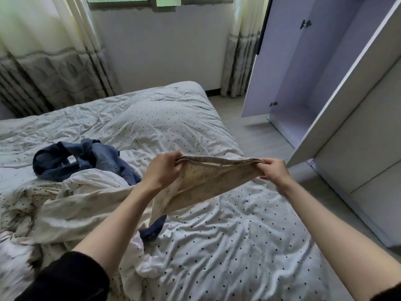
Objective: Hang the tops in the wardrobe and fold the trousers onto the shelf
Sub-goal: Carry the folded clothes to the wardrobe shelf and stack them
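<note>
Fingers [173, 158] of our left hand [161, 170] curl over one end of a gathered band, and those of our right hand [274, 171] pinch the other end, so both hands grip the beige garment [208, 181] and pull its top edge taut between them. We hold it in the air above the bed [227, 246], its lower part hanging down toward us. The cloth is pale tan with a faint pattern; it may be a pair of trousers by the elastic-looking band, though we cannot be sure. On the bed to the left lie blue jeans [86, 158] in a crumpled loop, beside a heap of white clothing [86, 196]. The bed cover is white with small dark dots. To the right the wardrobe [303, 72] stands with its door open, and curtains [43, 61] hang by the window behind.
</note>
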### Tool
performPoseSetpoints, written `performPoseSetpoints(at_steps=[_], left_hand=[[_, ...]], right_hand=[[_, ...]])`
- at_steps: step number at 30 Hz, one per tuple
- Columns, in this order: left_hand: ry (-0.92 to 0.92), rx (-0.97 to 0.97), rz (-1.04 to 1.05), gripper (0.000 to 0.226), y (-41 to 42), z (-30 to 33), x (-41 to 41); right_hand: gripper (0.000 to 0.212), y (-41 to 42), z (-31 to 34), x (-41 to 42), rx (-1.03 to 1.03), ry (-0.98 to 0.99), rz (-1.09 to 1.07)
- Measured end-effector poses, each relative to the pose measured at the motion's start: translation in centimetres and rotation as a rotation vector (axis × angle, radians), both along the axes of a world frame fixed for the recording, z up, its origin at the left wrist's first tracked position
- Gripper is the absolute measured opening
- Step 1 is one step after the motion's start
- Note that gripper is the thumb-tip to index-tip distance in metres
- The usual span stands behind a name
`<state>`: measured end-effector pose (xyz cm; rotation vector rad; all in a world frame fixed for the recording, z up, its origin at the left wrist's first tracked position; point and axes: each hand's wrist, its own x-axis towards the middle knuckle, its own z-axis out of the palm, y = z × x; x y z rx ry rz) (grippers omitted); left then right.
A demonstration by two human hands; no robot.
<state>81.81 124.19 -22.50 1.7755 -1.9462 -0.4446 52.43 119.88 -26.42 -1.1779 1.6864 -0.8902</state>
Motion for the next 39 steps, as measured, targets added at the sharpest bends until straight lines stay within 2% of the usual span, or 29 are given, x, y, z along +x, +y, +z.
performPoseSetpoints(at_steps=[4, 7, 12, 14, 16, 19, 22, 26, 30, 34, 36, 39], left_hand=[[0.002, -0.015, -0.146, 0.015, -3.5, 2.0, -8.5], [0.008, -0.058, -0.246, 0.017, -6.5, 3.6, -17.4], [0.078, -0.106, -0.350, 0.021, -11.5, 8.4, -34.8], [0.124, -0.131, -0.418, 0.021, -13.2, 11.6, -42.6], [0.155, -0.141, -0.426, 0.018, -14.1, 13.8, -44.7], [0.289, -0.229, -0.481, 0.015, -15.4, 18.7, -52.1], [0.345, -0.289, -0.515, 0.014, -15.9, 22.1, -56.6], [0.507, -0.302, -0.553, 0.014, -16.1, 25.5, -61.2], [0.514, -0.330, -0.598, 0.015, -15.7, 29.2, -64.0], [0.524, -0.437, -0.594, 0.019, -15.4, 32.4, -64.6], [0.509, -0.465, -0.571, 0.023, -15.4, 32.8, -64.3], [0.459, -0.448, -0.547, 0.023, -15.5, 31.8, -62.6]], right_hand=[[0.011, -2.1, 1.5, -8.0, -0.006, -0.029, -0.229], [0.016, -3.0, 3.4, -16.1, -0.024, 0.025, -0.389], [0.010, -2.9, 10.6, -31.9, -0.182, 0.121, -0.683], [0.019, -1.7, 14.8, -38.6, -0.266, 0.149, -0.811], [0.018, -1.7, 16.8, -40.4, -0.304, 0.219, -0.849], [0.013, 0.0, 22.1, -46.3, -0.425, 0.298, -0.977], [0.021, 1.3, 26.3, -49.4, -0.494, 0.362, -1.069], [0.027, 2.9, 30.9, -52.2, -0.548, 0.491, -1.142], [0.030, 4.8, 34.6, -53.5, -0.583, 0.599, -1.166], [0.030, 6.6, 35.9, -53.2, -0.655, 0.730, -1.181], [0.029, 7.2, 35.6, -52.5, -0.671, 0.802, -1.132], [0.028, 7.4, 34.9, -50.4, -0.677, 0.799, -1.106]])
